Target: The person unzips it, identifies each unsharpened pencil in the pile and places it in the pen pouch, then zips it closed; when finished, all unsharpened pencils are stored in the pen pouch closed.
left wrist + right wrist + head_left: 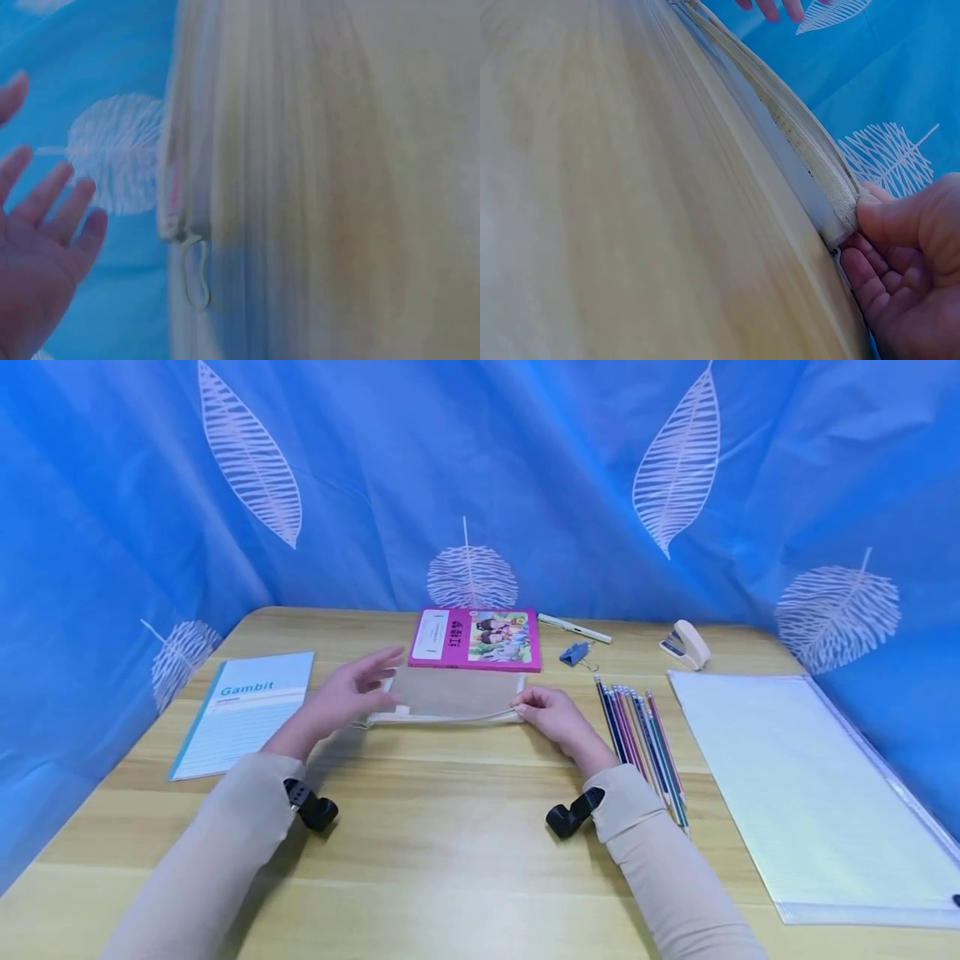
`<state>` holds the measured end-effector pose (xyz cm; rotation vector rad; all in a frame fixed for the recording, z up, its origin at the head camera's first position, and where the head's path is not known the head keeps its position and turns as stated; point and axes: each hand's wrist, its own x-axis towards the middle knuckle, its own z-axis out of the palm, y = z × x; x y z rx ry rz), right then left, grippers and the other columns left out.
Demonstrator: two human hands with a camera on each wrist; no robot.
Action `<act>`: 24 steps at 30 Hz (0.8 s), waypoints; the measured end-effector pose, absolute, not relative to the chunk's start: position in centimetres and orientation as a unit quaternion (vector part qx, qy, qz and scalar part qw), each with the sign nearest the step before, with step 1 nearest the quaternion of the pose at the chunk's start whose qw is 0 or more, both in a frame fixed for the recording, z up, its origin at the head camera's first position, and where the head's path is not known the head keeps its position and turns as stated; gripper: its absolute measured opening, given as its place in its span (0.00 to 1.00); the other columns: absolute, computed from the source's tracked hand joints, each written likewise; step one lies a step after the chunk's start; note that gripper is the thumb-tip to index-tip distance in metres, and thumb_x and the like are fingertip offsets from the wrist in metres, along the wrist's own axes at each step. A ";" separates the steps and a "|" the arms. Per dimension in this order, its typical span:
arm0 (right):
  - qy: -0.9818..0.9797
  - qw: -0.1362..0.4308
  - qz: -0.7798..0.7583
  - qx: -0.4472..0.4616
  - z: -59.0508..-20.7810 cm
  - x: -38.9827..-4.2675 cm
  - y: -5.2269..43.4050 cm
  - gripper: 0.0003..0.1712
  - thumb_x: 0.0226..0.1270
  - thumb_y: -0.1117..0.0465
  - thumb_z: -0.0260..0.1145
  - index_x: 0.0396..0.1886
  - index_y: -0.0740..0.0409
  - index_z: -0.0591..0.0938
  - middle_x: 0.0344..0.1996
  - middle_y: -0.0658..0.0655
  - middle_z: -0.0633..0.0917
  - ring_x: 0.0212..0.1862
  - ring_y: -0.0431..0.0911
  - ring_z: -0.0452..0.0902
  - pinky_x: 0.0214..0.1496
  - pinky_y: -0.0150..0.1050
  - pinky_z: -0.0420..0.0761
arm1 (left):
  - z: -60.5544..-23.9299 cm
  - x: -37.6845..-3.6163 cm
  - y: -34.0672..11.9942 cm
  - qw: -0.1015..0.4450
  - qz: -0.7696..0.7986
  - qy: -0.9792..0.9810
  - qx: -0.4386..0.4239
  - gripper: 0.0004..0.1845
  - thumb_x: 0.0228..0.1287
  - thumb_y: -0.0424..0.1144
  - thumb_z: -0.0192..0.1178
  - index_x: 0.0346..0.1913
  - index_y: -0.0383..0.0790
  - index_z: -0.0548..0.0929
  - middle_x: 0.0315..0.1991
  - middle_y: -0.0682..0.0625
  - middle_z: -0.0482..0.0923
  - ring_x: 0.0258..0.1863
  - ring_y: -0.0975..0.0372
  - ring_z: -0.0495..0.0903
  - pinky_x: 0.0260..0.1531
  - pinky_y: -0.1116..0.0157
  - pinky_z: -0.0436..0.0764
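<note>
A flat beige zip pouch (457, 693) with a see-through mesh-like face lies in the middle of the table, its zip edge toward me. My right hand (555, 717) pinches the right end of that edge between thumb and fingers; the right wrist view shows the thumb on top of the cream zip band (810, 150). Over the pouch's left end hovers my left hand (352, 693), fingers spread and relaxed, holding nothing. In the left wrist view its fingers (71, 202) are apart from the pouch, and a cord loop (197, 277) hangs from the pouch's corner.
Behind the pouch lies a pink book (450, 639), with a pale pen (573, 628), blue binder clip (574, 653) and stapler (686, 646) farther right. Several pencils (637, 735) lie beside my right forearm, then a large clear zip folder (810, 793). A notebook (243, 714) is at left.
</note>
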<state>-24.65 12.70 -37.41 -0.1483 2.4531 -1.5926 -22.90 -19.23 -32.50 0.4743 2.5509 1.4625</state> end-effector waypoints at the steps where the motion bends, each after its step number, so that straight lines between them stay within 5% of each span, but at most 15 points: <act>1: 0.833 0.106 -0.541 -0.052 -37.3 -24.6 12.7 0.08 0.66 0.66 0.57 0.41 0.63 0.79 0.43 0.59 0.80 0.45 0.49 0.70 0.56 0.44 0.67 | -32.4 -23.2 -18.8 0.099 0.470 0.860 0.173 0.39 0.58 0.50 0.63 0.70 0.58 0.56 0.70 0.49 0.58 0.67 0.51 0.59 0.64 0.49 0.59; 14: 0.828 0.121 -0.544 -0.061 -37.1 -24.8 13.2 0.07 0.66 0.67 0.57 0.41 0.63 0.79 0.39 0.57 0.81 0.41 0.45 0.71 0.47 0.36 0.69 | -34.4 -26.0 -15.8 0.214 0.312 0.887 0.263 0.44 0.48 0.46 0.70 0.69 0.57 0.59 0.70 0.52 0.56 0.69 0.50 0.54 0.64 0.47 0.59; 24: 0.824 0.121 -0.550 -0.060 -37.0 -24.6 13.1 0.08 0.66 0.67 0.57 0.41 0.64 0.79 0.39 0.56 0.80 0.40 0.45 0.71 0.47 0.36 0.69 | -34.7 -26.7 -15.5 0.209 0.345 0.882 0.243 0.30 0.57 0.39 0.64 0.64 0.51 0.70 0.64 0.52 0.68 0.65 0.56 0.65 0.62 0.54 0.65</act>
